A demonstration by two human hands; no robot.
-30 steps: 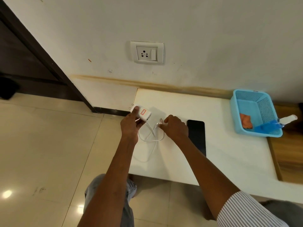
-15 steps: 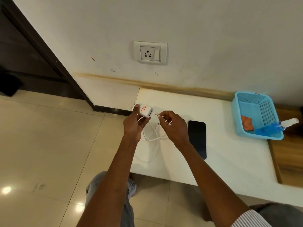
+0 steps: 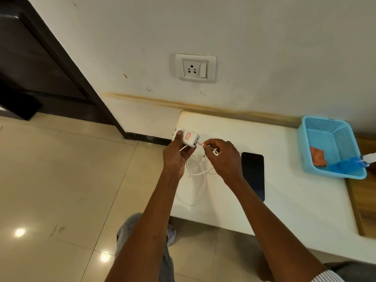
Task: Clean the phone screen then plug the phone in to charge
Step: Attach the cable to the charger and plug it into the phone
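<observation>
Gripping white block charger (image 3: pixel 190 140) in my left hand (image 3: pixel 176 157); right hand (image 3: pixel 222 157) pinching white cable plug (image 3: pixel 200 143) at its 3 o'clock port. Risk: misaligned plug jams.

Black phone (image 3: pixel 253 176) flat, screen dark, on white worktop (image 3: pixel 295 200); white charger (image 3: pixel 190 139) and looped white cable (image 3: pixel 196 171) held left of it.

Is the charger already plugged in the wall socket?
No. The left hand holds the charger above the table; the wall socket is empty.
</observation>
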